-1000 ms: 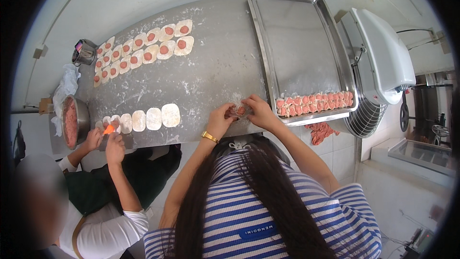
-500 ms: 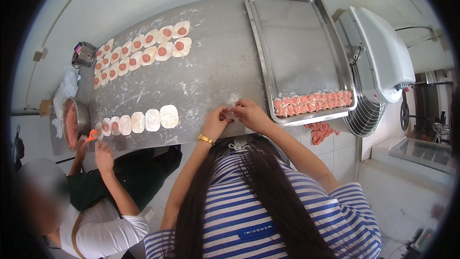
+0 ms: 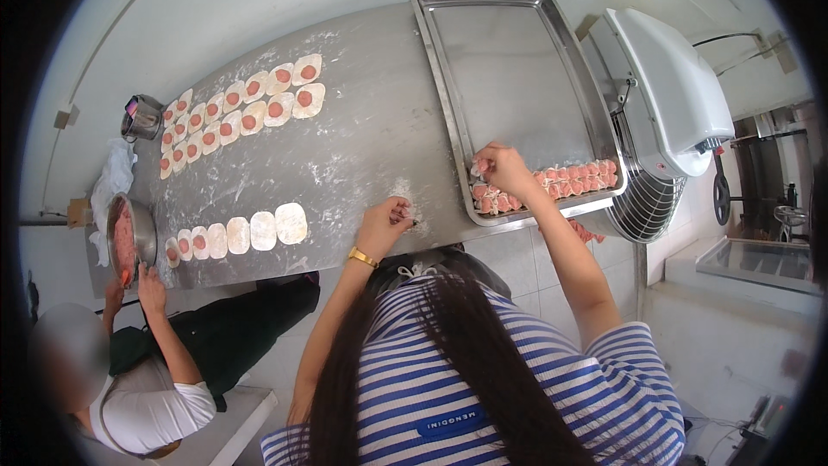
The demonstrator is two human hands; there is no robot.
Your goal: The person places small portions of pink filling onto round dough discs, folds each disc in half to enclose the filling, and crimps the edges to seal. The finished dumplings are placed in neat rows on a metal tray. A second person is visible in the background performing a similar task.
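Note:
My right hand [image 3: 502, 167] is over the near left corner of a large steel tray [image 3: 434, 78], its fingers pinched on a small meat-filled dumpling [image 3: 479, 167] that they partly cover. Rows of similar open-topped dumplings [image 3: 576, 181], pink with pale wrapper edges, fill the tray's near end. Above the floured steel table's near edge, my left hand [image 3: 387, 223] has its fingers curled toward the thumb; whether anything is between them cannot be made out. Left of it lies a row of round-cornered dough wrappers [image 3: 291, 223], the farther-left ones topped with meat.
Two rows of wrappers with meat [image 3: 250, 122] lie at the far left of the table. A co-worker [image 3: 164, 397] stands at the left by a steel bowl of minced meat [image 3: 123, 233]. A white machine with a wire guard [image 3: 664, 95] stands right of the tray.
My right hand has moved from beside my left hand to over the tray, carrying the dumpling. My left hand stays near the table edge. The co-worker's hands have shifted to the meat bowl.

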